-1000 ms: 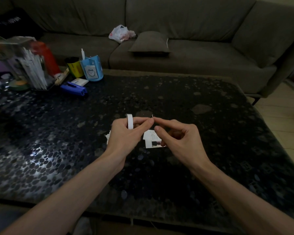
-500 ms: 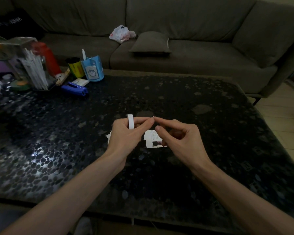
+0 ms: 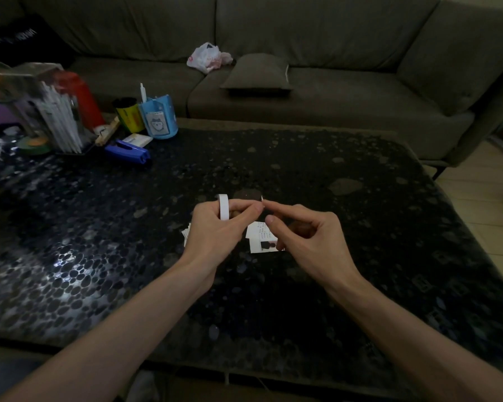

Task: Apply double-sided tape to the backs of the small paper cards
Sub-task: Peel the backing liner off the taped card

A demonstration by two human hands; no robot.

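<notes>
white tape roll (image 3: 223,210) upright, cards (image 3: 262,237) flat

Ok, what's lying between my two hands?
A small printed card lies on the table between the left hand and the right hand, its edge hidden by the right one. The head view shows it.

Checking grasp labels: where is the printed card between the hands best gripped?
Probably pinch the printed card at its bare near-left corner, from the near side: it lies flat on the table, the right hand hiding its right edge.
</notes>
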